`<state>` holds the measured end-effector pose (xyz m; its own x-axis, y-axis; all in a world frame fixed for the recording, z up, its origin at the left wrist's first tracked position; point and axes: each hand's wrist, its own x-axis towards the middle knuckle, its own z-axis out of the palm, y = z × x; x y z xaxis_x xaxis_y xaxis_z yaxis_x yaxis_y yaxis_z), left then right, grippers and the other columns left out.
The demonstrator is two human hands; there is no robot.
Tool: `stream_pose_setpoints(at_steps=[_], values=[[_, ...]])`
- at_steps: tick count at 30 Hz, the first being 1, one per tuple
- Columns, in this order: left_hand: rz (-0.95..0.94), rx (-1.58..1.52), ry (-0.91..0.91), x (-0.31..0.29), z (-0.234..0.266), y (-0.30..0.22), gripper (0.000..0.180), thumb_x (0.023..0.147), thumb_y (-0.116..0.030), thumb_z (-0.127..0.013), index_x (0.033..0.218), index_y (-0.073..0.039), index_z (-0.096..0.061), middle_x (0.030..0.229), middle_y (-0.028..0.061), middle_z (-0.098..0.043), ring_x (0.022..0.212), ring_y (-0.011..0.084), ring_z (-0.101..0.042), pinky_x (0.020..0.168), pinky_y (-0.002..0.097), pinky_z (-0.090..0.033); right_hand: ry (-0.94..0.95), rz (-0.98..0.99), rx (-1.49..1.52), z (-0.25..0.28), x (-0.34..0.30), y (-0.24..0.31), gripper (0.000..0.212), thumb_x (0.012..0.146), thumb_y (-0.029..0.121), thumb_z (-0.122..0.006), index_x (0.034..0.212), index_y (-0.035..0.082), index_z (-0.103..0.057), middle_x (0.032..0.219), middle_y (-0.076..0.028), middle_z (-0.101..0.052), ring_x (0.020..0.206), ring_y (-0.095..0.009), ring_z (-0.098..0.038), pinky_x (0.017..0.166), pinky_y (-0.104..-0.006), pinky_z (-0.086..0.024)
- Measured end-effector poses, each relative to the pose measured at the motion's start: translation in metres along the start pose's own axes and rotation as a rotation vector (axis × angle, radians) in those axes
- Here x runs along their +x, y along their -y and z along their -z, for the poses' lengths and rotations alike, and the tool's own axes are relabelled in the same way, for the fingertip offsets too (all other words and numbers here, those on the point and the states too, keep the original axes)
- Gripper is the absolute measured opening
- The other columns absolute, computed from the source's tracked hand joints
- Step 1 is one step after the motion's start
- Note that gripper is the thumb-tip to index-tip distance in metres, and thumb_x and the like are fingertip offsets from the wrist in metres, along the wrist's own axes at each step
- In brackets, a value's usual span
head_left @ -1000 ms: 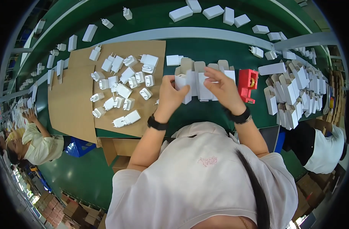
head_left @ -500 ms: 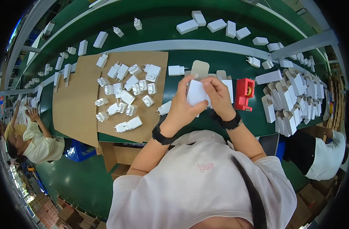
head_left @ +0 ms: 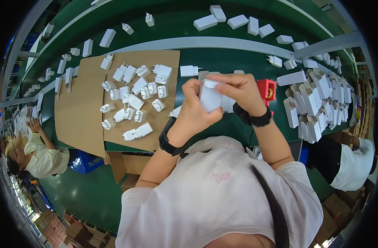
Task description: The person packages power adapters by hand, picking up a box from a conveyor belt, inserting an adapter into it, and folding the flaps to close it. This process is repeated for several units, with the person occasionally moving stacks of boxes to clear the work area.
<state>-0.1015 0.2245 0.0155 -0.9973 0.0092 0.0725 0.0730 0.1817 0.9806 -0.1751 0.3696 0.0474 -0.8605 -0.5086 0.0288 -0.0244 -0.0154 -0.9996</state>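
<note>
My left hand (head_left: 194, 113) is wrapped around a small white carton box (head_left: 210, 100), with its thumb along the near end. Across the far end lies my right hand (head_left: 243, 93), its fingers and thumb closed on the box's top flap. More white boxes lie on the table behind my hands, mostly hidden by them. A white plug charger (head_left: 189, 71) rests beyond my left hand. Another white piece (head_left: 175, 111) shows partly beside my left wrist. Close to my right hand stands a red tape dispenser (head_left: 265, 91), partly covered by that hand.
Several white plug chargers (head_left: 135, 101) are spread on a brown cardboard sheet (head_left: 79, 120) at the left. Many white boxes (head_left: 311, 101) are piled at the right. Behind a grey rail, a green belt (head_left: 172, 29) carries boxes and chargers. People sit at both sides.
The box's raised flap no longer stands up; my right hand has moved over the box's far end, across the flap. My left hand keeps hold of the box.
</note>
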Motion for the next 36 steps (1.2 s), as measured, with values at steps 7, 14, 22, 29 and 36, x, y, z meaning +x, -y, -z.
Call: stream_pose_setpoints(at_steps=[7,14,22,29,36], values=[[-0.007,0.049,0.016,0.002,0.005,-0.008,0.068,0.066,-0.012,-0.064,0.112,-0.004,-0.016,0.092,0.0195,-0.046,0.078,0.0263,-0.055,0.069,0.0354,-0.048,0.016,-0.122,-0.134,0.008,-0.001,0.01,0.022,0.08,0.002,-0.058,0.1,0.001,-0.066,0.094,-0.01,-0.067,0.084,-0.011,-0.061,0.073,-0.0221,-0.047],[-0.026,0.141,-0.034,0.008,0.005,0.003,0.067,0.065,-0.013,-0.064,0.114,-0.003,-0.02,0.097,0.0232,-0.048,0.08,0.0337,-0.058,0.069,0.0372,-0.049,0.108,-0.091,0.097,-0.002,-0.011,-0.016,0.026,0.086,0.006,-0.053,0.111,0.001,-0.06,0.117,-0.013,-0.057,0.112,-0.019,-0.052,0.094,-0.0291,-0.04],[-0.005,0.193,0.043,0.02,0.019,0.003,0.073,0.064,-0.013,-0.068,0.12,-0.007,-0.021,0.102,0.0204,-0.047,0.087,0.0284,-0.056,0.074,0.0356,-0.048,0.244,-0.089,0.151,0.022,0.019,-0.023,0.031,0.082,0.017,-0.063,0.108,0.001,-0.062,0.116,-0.016,-0.057,0.101,-0.017,-0.058,0.082,-0.025,-0.045],[-0.107,0.341,-0.081,0.02,0.014,0.01,0.066,0.063,-0.01,-0.068,0.117,-0.008,-0.029,0.106,0.0196,-0.051,0.079,0.0406,-0.058,0.065,0.0434,-0.049,0.123,-0.242,0.438,0.011,0.018,-0.025,0.029,0.078,0.008,-0.066,0.106,0.0,-0.063,0.117,-0.019,-0.056,0.102,-0.022,-0.058,0.088,-0.0303,-0.045],[-0.173,0.427,-0.208,0.016,0.005,0.017,0.062,0.064,-0.009,-0.068,0.113,-0.008,-0.032,0.1,0.0186,-0.05,0.078,0.0401,-0.057,0.061,0.0448,-0.048,-0.213,-0.239,-0.07,-0.006,0.01,-0.001,0.024,0.074,-0.001,-0.068,0.098,-0.001,-0.065,0.092,-0.008,-0.063,0.086,-0.012,-0.058,0.077,-0.0233,-0.047]])
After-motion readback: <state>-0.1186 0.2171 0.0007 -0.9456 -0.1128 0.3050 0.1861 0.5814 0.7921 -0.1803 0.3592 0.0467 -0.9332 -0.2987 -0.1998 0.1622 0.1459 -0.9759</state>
